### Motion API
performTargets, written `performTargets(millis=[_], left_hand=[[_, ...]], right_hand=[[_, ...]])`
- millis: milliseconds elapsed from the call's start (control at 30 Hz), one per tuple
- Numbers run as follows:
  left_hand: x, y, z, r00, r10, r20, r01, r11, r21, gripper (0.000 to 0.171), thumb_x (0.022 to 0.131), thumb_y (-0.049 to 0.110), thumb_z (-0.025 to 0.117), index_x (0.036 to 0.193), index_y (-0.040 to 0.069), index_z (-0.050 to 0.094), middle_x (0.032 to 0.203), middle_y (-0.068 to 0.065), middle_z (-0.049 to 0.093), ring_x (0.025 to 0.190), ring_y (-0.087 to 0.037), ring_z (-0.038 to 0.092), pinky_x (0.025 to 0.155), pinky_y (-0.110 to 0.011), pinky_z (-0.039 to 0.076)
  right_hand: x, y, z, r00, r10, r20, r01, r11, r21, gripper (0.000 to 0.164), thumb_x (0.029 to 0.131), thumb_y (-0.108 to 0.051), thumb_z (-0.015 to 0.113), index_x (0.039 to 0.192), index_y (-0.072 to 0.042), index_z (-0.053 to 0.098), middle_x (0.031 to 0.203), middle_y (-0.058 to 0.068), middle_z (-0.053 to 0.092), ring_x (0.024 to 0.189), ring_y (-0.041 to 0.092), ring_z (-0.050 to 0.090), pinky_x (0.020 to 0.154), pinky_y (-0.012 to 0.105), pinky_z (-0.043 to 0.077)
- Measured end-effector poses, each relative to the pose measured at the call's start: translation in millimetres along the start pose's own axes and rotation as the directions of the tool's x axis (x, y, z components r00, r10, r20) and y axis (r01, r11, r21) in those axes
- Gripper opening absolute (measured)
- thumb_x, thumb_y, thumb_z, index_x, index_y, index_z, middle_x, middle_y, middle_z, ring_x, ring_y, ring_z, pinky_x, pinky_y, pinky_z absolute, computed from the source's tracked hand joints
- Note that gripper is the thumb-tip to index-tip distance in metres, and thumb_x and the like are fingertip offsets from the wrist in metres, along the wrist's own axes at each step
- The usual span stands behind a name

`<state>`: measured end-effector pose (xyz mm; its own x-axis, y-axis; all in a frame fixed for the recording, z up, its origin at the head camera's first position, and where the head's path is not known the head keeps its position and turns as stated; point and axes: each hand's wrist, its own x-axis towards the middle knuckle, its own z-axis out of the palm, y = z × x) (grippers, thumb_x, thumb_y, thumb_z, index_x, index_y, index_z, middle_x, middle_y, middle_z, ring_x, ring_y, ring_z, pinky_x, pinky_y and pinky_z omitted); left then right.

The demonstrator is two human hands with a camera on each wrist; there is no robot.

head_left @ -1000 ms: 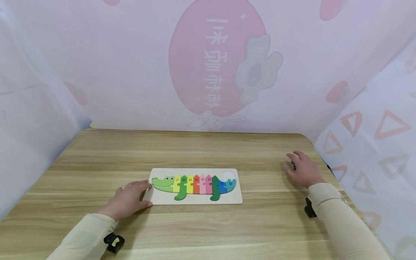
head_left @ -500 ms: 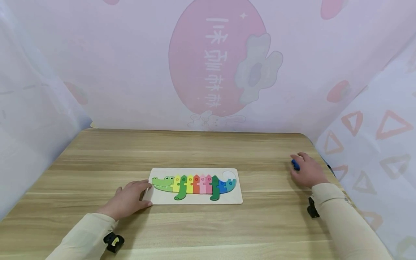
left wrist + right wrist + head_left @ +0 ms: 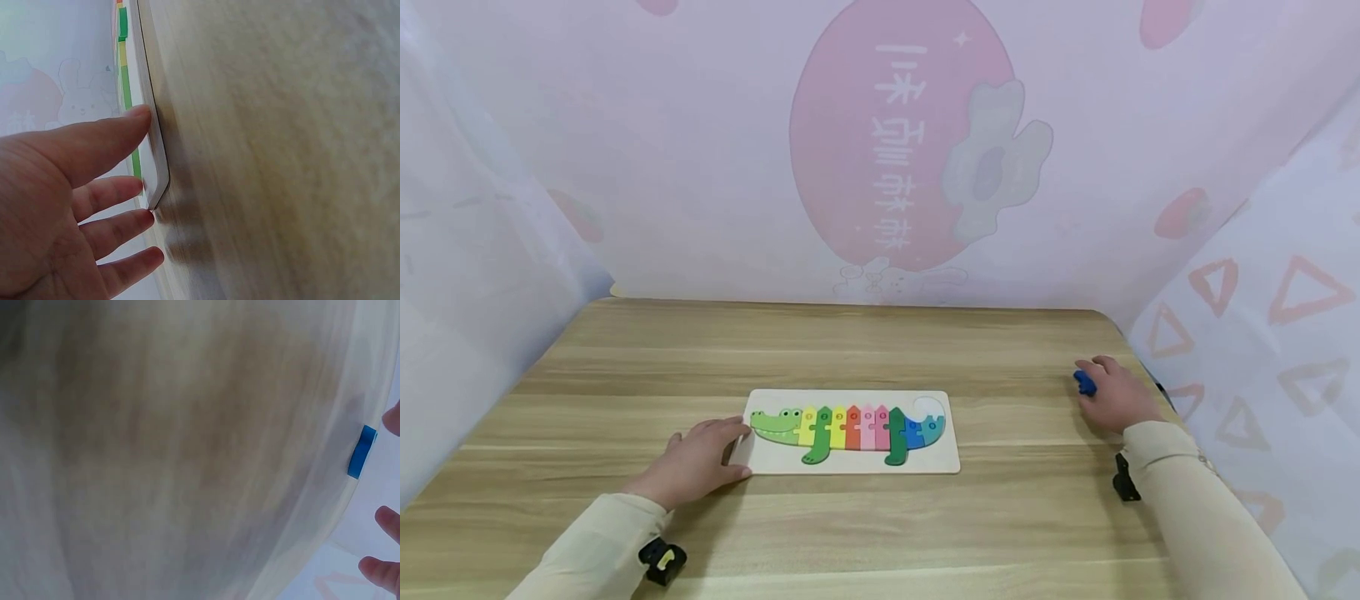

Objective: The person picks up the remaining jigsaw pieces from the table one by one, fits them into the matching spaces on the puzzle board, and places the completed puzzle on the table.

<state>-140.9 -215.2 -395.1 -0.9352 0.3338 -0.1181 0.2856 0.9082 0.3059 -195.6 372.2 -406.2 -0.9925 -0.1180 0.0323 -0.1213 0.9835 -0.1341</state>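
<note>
A crocodile puzzle lies on a pale wooden board (image 3: 850, 462) at the middle of the table, its numbered pieces (image 3: 853, 427) running from a green head to a teal piece. Above that teal piece, a pale, bare tail-tip outline (image 3: 929, 407) shows. My left hand (image 3: 694, 464) rests at the board's left end; in the left wrist view its thumb (image 3: 134, 119) touches the edge and the fingers are extended. Far to the right, a blue puzzle piece (image 3: 1084, 382) lies on the table. My right hand (image 3: 1117, 395) is beside it, fingers spread and apart from the piece (image 3: 362, 452) in the right wrist view.
The wood-grain table (image 3: 850, 533) ends at a printed cloth (image 3: 722, 167) behind it. More cloth hangs along the left and right sides. A black wrist device (image 3: 662, 561) sits by the left cuff, another (image 3: 1125, 478) by the right.
My right hand has drawn back a little to the right, so more of the blue puzzle piece shows. The left hand and the board have stayed in place.
</note>
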Motion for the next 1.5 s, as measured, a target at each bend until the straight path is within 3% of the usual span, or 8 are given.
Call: performTargets(millis=[400, 667, 1000, 1167, 1367, 1500], left_hand=[[0.5, 0.4, -0.3, 1.000, -0.007, -0.002, 0.007, 1.000, 0.003, 0.058, 0.080, 0.031, 0.077, 0.127, 0.002, 0.059, 0.137, -0.024, 0.051, 0.122, -0.049, 0.046, 0.087, -0.080, 0.029], [0.5, 0.8, -0.1, 1.000, -0.008, -0.002, 0.008, 1.000, 0.000, 0.058, 0.080, 0.031, 0.077, 0.126, 0.002, 0.059, 0.136, -0.024, 0.052, 0.122, -0.049, 0.046, 0.087, -0.081, 0.028], [0.7, 1.2, 0.3, 1.000, -0.016, 0.009, 0.016, 1.000, -0.003, 0.057, 0.080, 0.031, 0.077, 0.126, 0.002, 0.059, 0.137, -0.024, 0.051, 0.123, -0.049, 0.046, 0.087, -0.080, 0.028], [-0.1, 2.4, -0.5, 1.000, -0.019, 0.012, 0.019, 1.000, -0.002, 0.056, 0.081, 0.030, 0.077, 0.126, 0.002, 0.059, 0.137, -0.024, 0.051, 0.123, -0.048, 0.046, 0.087, -0.081, 0.028], [-0.1, 2.8, -0.6, 1.000, -0.020, 0.012, 0.020, 1.000, 0.003, 0.056, 0.081, 0.030, 0.077, 0.126, 0.002, 0.059, 0.137, -0.024, 0.051, 0.123, -0.049, 0.046, 0.087, -0.081, 0.028], [0.3, 2.7, -0.5, 0.999, -0.027, 0.018, 0.027, 1.000, 0.002, 0.056, 0.081, 0.030, 0.077, 0.126, 0.003, 0.059, 0.138, -0.024, 0.050, 0.124, -0.049, 0.045, 0.087, -0.081, 0.027]], right_hand=[[6.0, 14.3, 4.8, 0.997, -0.015, 0.076, 0.016, 1.000, -0.023, 0.058, 0.089, -0.014, 0.059, 0.143, 0.000, 0.041, 0.139, 0.036, 0.036, 0.113, 0.057, 0.048, 0.080, 0.061, 0.049], [9.1, 13.4, 4.5, 0.995, -0.007, 0.100, 0.010, 0.999, -0.031, 0.058, 0.086, -0.007, 0.056, 0.142, -0.004, 0.043, 0.139, 0.031, 0.039, 0.111, 0.054, 0.051, 0.058, 0.042, 0.050], [12.8, 14.0, 4.2, 0.994, -0.010, 0.109, 0.014, 0.999, -0.042, 0.055, 0.087, -0.007, 0.059, 0.140, -0.005, 0.046, 0.138, 0.030, 0.040, 0.113, 0.055, 0.049, 0.070, 0.055, 0.052], [14.0, 12.1, 3.1, 0.992, -0.006, 0.128, 0.013, 0.999, -0.050, 0.055, 0.086, -0.005, 0.061, 0.139, -0.005, 0.048, 0.139, 0.030, 0.040, 0.114, 0.055, 0.049, 0.065, 0.052, 0.052], [15.5, 8.7, 1.9, 0.987, 0.008, 0.159, -0.002, 0.999, -0.040, 0.057, 0.083, 0.001, 0.058, 0.139, -0.003, 0.048, 0.141, 0.030, 0.038, 0.114, 0.056, 0.048, 0.050, 0.037, 0.046], [16.2, 9.5, 2.9, 0.986, 0.008, 0.166, -0.001, 0.999, -0.043, 0.056, 0.084, 0.002, 0.055, 0.139, -0.003, 0.048, 0.140, 0.031, 0.039, 0.114, 0.055, 0.049, 0.053, 0.039, 0.047]])
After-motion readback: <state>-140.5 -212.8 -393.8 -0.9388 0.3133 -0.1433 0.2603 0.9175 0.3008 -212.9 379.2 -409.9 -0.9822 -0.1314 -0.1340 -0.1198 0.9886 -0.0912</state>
